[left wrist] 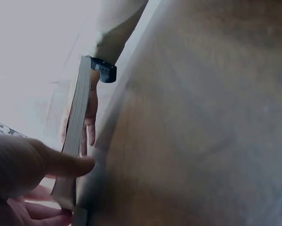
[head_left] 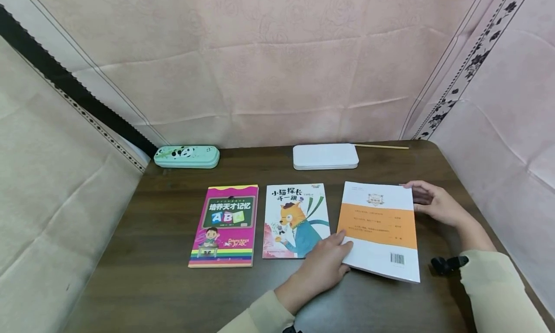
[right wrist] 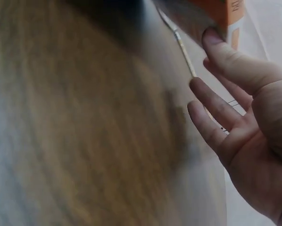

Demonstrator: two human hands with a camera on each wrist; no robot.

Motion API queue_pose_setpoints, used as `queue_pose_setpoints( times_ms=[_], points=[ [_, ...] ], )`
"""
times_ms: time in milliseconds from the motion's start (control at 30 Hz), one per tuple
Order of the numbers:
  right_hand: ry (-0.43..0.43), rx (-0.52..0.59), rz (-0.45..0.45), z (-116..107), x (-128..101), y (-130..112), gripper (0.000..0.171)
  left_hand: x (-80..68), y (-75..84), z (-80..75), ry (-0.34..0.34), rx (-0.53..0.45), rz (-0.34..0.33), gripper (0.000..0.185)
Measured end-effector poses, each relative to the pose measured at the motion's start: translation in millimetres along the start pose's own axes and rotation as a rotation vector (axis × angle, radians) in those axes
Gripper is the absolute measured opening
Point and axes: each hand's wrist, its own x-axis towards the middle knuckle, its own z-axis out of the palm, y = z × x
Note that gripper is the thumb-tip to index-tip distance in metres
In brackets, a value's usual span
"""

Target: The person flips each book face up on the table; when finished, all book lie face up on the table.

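Note:
A white book with an orange band and a barcode (head_left: 377,236) is raised and tilted above the table at the right. My left hand (head_left: 325,260) grips its lower left edge; in the left wrist view the thumb (left wrist: 70,165) and fingers lie on opposite sides of the pages (left wrist: 77,113). At the upper right edge my right hand (head_left: 435,203) holds the book, thumb (right wrist: 221,49) against its orange spine (right wrist: 235,14) and other fingers spread loosely; the index finger is mostly hidden. A cat-cover book (head_left: 295,222) lies just left of it, and a pink ABC book (head_left: 223,227) farther left.
At the back of the brown table (head_left: 151,285) are a green panda pencil case (head_left: 186,157) and a white case (head_left: 325,156). A thin stick (head_left: 381,146) extends right from behind the white case. Pale cloth (head_left: 277,73) hangs round the back and sides.

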Motion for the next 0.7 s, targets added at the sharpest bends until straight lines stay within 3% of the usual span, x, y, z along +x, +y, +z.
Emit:
queue_pose_setpoints(
  times_ms=[233, 400, 700],
  points=[
    [0.005, 0.067, -0.001, -6.9, 0.8, -6.3, 0.061, -4.1, 0.3, -4.4, 0.071, -0.075, 0.004, 0.046],
    [0.071, 0.1, -0.022, -10.7, 0.3, -13.7, 0.055, -4.2, -2.3, -5.8, 0.111, -0.165, -0.009, 0.037],
    [0.087, 0.348, -0.131, -13.4, 3.5, -21.0, 0.05, -5.7, -5.9, -16.5, 0.152, -0.188, -0.009, 0.046]
  ],
)
